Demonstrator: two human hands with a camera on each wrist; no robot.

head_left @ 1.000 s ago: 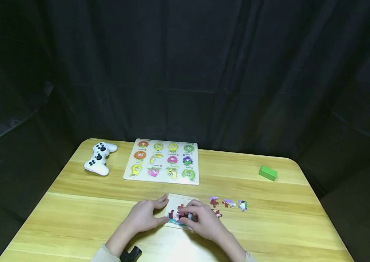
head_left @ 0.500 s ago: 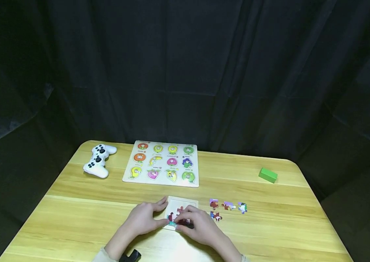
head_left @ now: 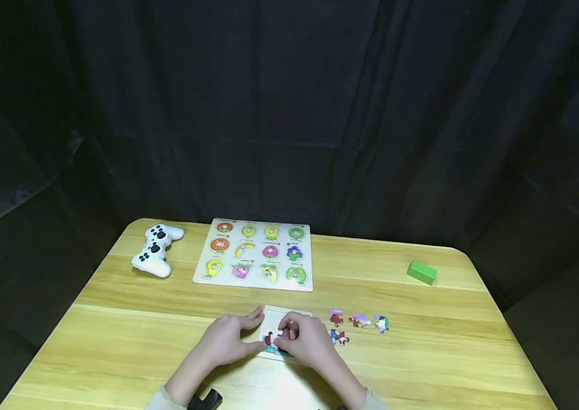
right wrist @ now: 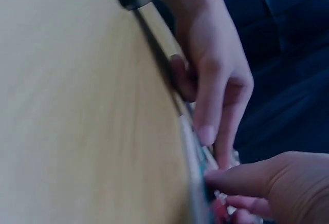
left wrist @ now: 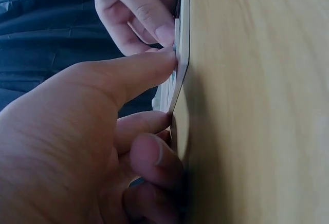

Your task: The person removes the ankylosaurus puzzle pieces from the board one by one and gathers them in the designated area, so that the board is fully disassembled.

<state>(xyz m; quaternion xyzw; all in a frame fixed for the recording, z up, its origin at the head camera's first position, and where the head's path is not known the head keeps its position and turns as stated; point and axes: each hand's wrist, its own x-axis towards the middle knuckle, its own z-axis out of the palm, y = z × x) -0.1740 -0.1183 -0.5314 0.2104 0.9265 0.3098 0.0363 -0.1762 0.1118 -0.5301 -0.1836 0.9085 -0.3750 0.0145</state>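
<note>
Cream tray [head_left: 273, 318]: being steadied on the counter [head_left: 448, 341] by the left hand [head_left: 229, 340], thumb and fingers apart.
Right hand [head_left: 310, 340]: being held curled over it; grip cannot be told.
Laid pieces [head_left: 268, 339]: inside, possibly being risked; crowding fingertips could nudge them loose.

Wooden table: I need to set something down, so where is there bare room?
Bare wood lies between the pale rectangular fruit-picture board and green rectangular block, and right of the small multicoloured jigsaw pieces. More lies left of the left hand, below the white game controller. Crowded: the pale square tray, with the right hand over it.
</note>
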